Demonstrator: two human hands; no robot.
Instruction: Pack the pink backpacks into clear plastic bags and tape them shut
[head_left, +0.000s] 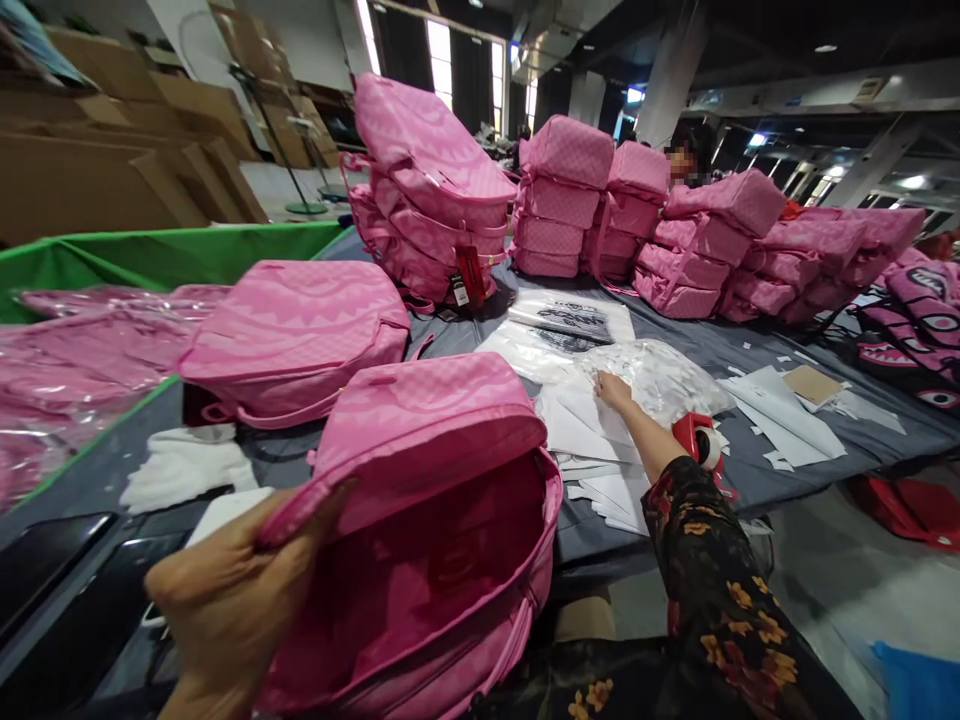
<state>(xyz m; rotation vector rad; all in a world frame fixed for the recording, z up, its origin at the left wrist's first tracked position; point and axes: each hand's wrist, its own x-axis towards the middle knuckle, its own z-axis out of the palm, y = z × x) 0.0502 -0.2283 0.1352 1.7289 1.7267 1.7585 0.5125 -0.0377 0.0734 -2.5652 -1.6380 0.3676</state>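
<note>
The left grip (255, 565) pinched the flap (442, 410) of a pink backpack (439, 545) at seven o'clock, probably to keep it gaping; the right grip (613, 390), closure unclear, touched a clear plastic bag (671, 378) at three o'clock.

Far L of me: cardboard (97, 180) behind green sheeting (150, 255); pole stand (306, 208) w/ green base adj. Near my R: red tape dispenser (688, 432). Floor (825, 590), my R: red item (911, 505) & blue item (919, 680), ID unclear. Bkgd: pillar (679, 70); o/head lights (911, 183) lit.
</note>
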